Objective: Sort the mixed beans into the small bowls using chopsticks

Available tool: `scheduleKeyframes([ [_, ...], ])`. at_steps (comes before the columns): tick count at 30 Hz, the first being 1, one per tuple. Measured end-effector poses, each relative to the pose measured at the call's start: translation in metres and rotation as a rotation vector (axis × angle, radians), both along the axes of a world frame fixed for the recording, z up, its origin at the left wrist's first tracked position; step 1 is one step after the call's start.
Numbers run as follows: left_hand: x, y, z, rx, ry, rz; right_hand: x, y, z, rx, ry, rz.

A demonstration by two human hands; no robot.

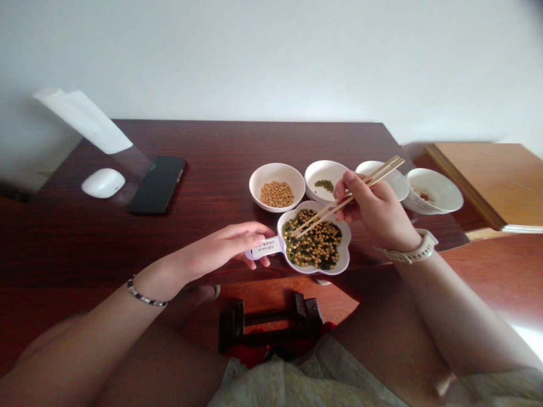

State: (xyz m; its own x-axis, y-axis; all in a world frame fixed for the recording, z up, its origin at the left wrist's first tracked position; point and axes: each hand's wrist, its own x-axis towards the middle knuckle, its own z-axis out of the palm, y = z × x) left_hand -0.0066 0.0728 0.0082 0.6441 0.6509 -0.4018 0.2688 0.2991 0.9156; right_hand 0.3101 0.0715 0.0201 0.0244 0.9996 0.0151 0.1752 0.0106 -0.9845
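My left hand (231, 246) grips the labelled handle (266, 248) of a flower-shaped white dish (344, 257) full of mixed yellow, green and black beans (314, 247) at the table's near edge. My right hand (373, 209), with a white watch on the wrist, holds a pair of wooden chopsticks (352, 195); their tips rest among the mixed beans at the dish's left side. Behind the dish stand a white bowl of yellow soybeans (276, 186) and a white bowl with a few green beans (324, 180).
Two more white bowls (432, 192) stand at the right, partly behind my right hand. A black phone (158, 183), a white mouse (103, 182) and a white paper sleeve (85, 118) lie at the left of the dark wooden table (212, 152). A small dark stool (271, 325) sits below.
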Motion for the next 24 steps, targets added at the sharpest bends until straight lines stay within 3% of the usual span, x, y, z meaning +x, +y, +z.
scheduleKeyframes([
  [11, -0.001, 0.000, -0.001, -0.007, -0.005, 0.001, 0.005, 0.002, 0.000, 0.010, 0.071, -0.064],
  [24, -0.002, 0.001, 0.001, -0.005, -0.007, -0.024, -0.006, 0.021, 0.000, 0.250, 0.367, -0.255],
])
